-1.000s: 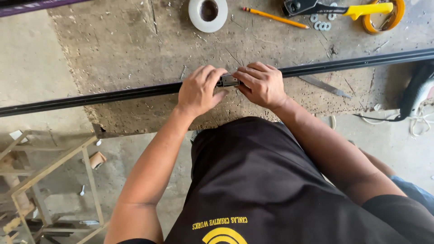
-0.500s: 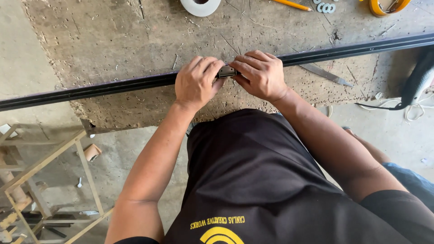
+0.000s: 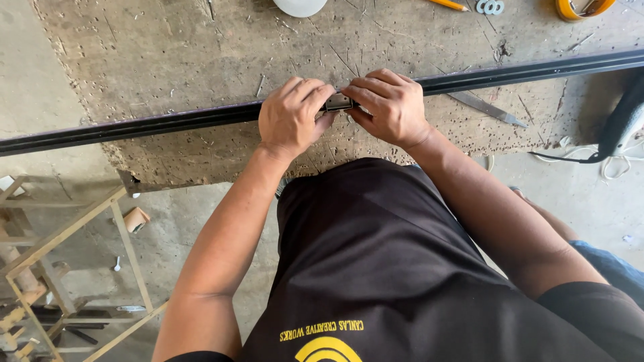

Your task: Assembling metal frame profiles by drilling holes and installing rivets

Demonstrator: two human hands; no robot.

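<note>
A long black metal rail (image 3: 168, 123) lies across a worn, pitted workbench (image 3: 201, 60). My left hand (image 3: 292, 117) rests curled over the rail, fingers pressing on a small dark fitting (image 3: 337, 102) seated on it. From the other side, my right hand (image 3: 389, 107) pinches the same fitting with thumb and fingertips. Both hands meet at the middle of the rail, which runs on past them toward the right edge (image 3: 537, 70).
A flat metal blade (image 3: 486, 107) lies on the bench right of my hands. A white tape roll (image 3: 300, 5), pencil (image 3: 449, 4), washers (image 3: 490, 7) and yellow tape measure (image 3: 580, 8) sit at the far edge. A wooden frame (image 3: 74, 234) stands on the floor at left; a power tool with cord (image 3: 620, 127) at right.
The view has shifted so the bench's far items slid toward the top edge. Both hands stay on the fitting, drawn slightly closer together.
</note>
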